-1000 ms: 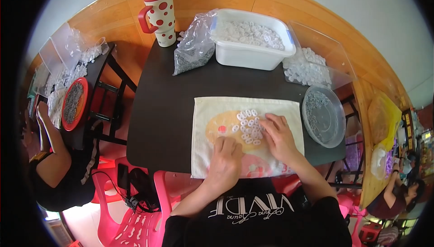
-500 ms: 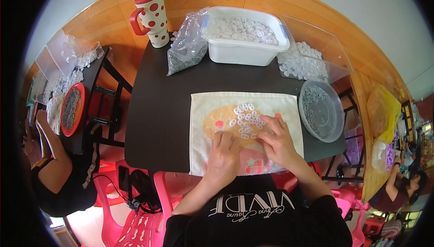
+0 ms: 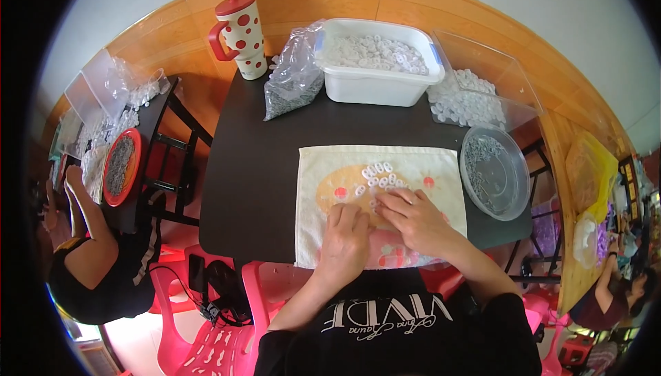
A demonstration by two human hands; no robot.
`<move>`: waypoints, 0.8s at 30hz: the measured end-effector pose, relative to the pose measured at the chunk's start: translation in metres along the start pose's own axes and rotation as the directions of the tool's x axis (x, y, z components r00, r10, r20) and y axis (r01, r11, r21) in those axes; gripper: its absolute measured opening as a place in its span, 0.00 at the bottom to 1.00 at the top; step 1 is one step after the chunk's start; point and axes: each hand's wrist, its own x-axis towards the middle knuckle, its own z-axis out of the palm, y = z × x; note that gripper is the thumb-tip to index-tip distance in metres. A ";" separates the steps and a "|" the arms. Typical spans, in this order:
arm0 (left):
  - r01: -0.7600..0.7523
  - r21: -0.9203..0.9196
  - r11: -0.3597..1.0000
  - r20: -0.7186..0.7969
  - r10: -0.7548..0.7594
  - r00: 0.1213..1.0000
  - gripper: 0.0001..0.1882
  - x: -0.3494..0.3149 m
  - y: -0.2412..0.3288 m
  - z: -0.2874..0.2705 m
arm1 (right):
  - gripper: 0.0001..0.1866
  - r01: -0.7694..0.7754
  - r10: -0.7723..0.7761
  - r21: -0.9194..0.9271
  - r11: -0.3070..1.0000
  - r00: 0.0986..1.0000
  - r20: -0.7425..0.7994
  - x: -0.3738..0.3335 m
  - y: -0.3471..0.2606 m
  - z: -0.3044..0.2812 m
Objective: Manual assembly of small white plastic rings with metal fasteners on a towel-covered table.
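A cream tumbler [image 3: 245, 45] with red dots, lid and handle stands upright at the far left corner of the counter [image 3: 241, 176]. A pink plastic chair [image 3: 206, 348] sits below the near left corner; a yellow bag [image 3: 591, 169] shows beyond the right edge.

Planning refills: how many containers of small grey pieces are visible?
3: clear bag on the dark table, round tub at its right edge, red plate on the left-hand table. Others may be hidden.

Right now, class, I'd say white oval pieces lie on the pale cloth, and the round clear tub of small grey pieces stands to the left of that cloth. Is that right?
Not quite: the side is wrong. The head view shows white oval pieces on the pale cloth, and the round clear tub of small grey pieces to its right.
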 end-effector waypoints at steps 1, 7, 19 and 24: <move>0.007 -0.002 1.000 0.003 -0.007 1.000 0.12 -0.001 0.000 -0.001 | 0.18 -0.028 0.028 -0.005 1.000 0.999 0.030 -0.007 -0.002 -0.003; -0.004 0.000 1.000 0.003 0.004 1.000 0.13 -0.003 -0.004 -0.002 | 0.18 -0.073 0.074 -0.012 0.997 0.995 0.068 -0.011 0.016 -0.056; -0.033 -0.072 0.997 0.081 0.038 0.996 0.13 0.003 -0.006 -0.014 | 0.20 -0.318 0.330 -0.092 0.943 0.871 0.364 0.207 0.206 -0.098; 0.006 -0.097 0.995 0.137 0.007 0.991 0.15 0.004 -0.009 -0.017 | 0.35 -0.304 0.376 -0.225 0.926 0.793 0.479 0.250 0.231 -0.055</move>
